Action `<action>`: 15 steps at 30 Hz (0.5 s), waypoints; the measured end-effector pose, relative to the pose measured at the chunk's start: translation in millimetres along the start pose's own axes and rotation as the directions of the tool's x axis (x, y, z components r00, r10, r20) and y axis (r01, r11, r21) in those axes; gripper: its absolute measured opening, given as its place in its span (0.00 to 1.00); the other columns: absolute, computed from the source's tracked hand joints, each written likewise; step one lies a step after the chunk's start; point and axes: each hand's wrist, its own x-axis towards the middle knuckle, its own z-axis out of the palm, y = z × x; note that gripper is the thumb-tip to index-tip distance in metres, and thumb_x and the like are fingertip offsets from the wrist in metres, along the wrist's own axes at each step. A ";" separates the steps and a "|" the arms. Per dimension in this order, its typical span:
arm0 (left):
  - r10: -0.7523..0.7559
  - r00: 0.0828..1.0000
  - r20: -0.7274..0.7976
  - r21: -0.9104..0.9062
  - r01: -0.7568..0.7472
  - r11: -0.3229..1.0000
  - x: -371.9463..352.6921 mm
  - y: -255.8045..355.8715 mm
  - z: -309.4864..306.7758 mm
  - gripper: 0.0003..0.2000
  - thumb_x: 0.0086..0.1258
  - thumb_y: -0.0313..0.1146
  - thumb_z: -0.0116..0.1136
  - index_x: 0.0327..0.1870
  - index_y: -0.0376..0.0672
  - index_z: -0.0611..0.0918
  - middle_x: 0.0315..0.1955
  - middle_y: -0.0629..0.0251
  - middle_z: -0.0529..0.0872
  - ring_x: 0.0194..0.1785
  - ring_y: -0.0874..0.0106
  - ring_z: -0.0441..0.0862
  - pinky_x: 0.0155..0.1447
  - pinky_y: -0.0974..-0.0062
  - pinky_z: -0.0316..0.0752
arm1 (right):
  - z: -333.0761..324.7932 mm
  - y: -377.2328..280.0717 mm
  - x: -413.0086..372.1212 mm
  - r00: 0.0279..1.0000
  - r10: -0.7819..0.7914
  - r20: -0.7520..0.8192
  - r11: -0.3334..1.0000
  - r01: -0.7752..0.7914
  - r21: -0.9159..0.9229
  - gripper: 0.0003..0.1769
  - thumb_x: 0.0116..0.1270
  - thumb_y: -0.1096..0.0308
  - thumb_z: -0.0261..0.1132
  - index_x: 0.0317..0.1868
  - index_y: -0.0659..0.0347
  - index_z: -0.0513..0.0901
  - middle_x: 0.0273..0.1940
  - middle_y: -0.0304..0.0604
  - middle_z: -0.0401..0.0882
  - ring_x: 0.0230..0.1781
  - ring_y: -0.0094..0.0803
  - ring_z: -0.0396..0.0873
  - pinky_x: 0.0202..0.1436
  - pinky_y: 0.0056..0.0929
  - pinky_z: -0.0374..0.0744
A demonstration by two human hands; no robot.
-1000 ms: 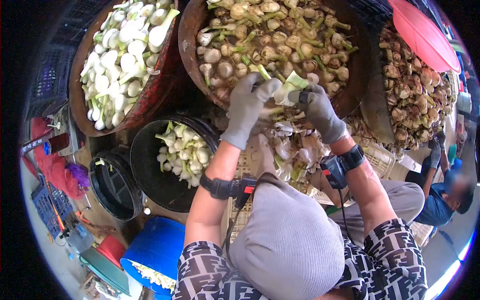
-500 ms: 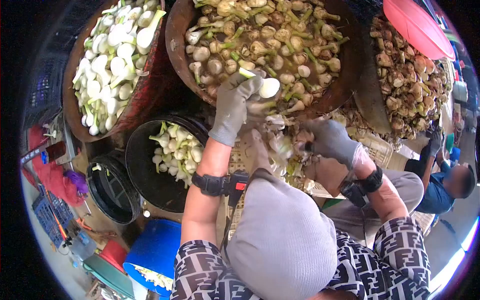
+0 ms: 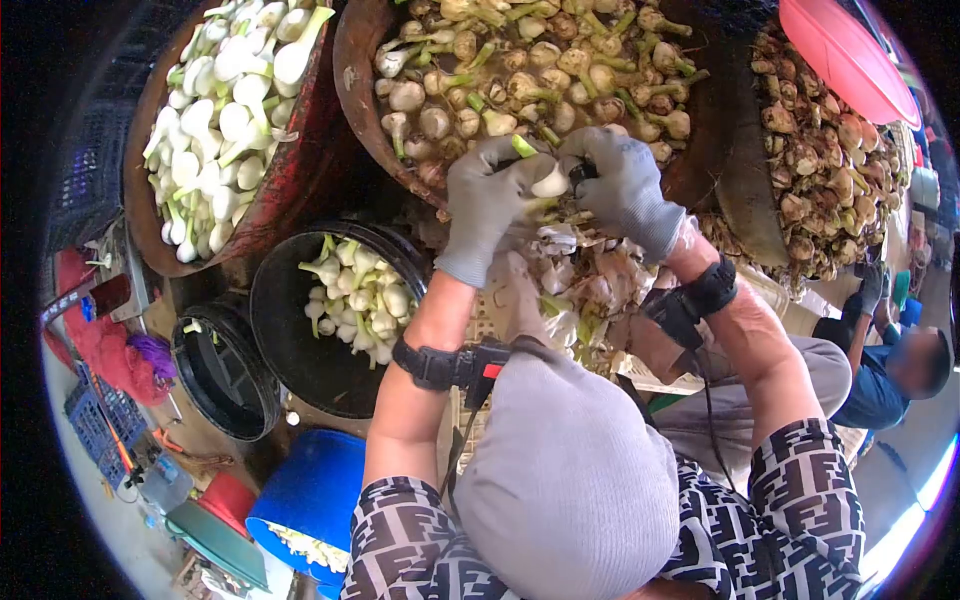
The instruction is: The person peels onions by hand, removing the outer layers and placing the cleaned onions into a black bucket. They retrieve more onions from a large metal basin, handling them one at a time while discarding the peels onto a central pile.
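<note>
My left hand (image 3: 487,205), in a grey glove, pinches a peeled white garlic bulb (image 3: 550,183) with a short green stem. Close against the bulb's other side, my right hand (image 3: 625,185), also gloved, is closed with its fingers curled. A small dark thing shows at its fingertips, too hidden to name. Both hands are over the near rim of a wide rusty basin (image 3: 358,105), where unpeeled garlic bulbs (image 3: 545,55) with cut stems sit in brown water. Below the hands lies a heap of loose garlic skins (image 3: 590,270).
Peeled garlic fills a reddish tub (image 3: 285,185) at upper left. A black bucket (image 3: 285,345) holds more peeled bulbs. Beside it stand another black bucket (image 3: 225,385) and a blue barrel (image 3: 315,480). Dry garlic (image 3: 815,170) and a pink basin (image 3: 850,60) are right; a co-worker (image 3: 885,370) sits beyond.
My right hand has risen from the skin heap to meet my left hand at the garlic bulb. My left hand, still holding the bulb, has shifted slightly right.
</note>
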 end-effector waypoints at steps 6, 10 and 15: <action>-0.042 0.996 -0.082 -0.276 0.018 0.961 0.4 14.6 -33.2 0.09 0.61 0.30 0.60 0.39 0.36 0.81 0.35 0.65 0.84 0.37 0.79 0.80 0.41 0.82 0.75 | 23.9 34.0 38.4 0.869 0.197 0.454 0.951 -0.056 -0.305 0.14 0.48 0.66 0.59 0.37 0.55 0.81 0.34 0.50 0.80 0.38 0.45 0.78 0.42 0.41 0.74; -0.086 0.980 -0.182 -0.297 0.028 0.955 -5.6 14.4 -52.3 0.10 0.62 0.30 0.60 0.40 0.35 0.80 0.34 0.65 0.83 0.36 0.79 0.79 0.40 0.82 0.75 | 63.6 37.8 49.4 0.756 -0.070 0.650 0.984 0.160 -0.080 0.13 0.51 0.65 0.56 0.38 0.56 0.81 0.36 0.49 0.81 0.40 0.44 0.79 0.43 0.39 0.76; -0.091 0.951 -0.297 -0.331 -0.013 0.944 -2.8 10.9 -54.2 0.09 0.59 0.28 0.61 0.38 0.33 0.80 0.31 0.66 0.83 0.31 0.81 0.79 0.32 0.85 0.74 | 68.5 2.2 73.2 0.801 0.041 0.597 0.999 -0.053 0.003 0.14 0.52 0.66 0.58 0.40 0.57 0.80 0.37 0.49 0.81 0.39 0.44 0.79 0.44 0.35 0.77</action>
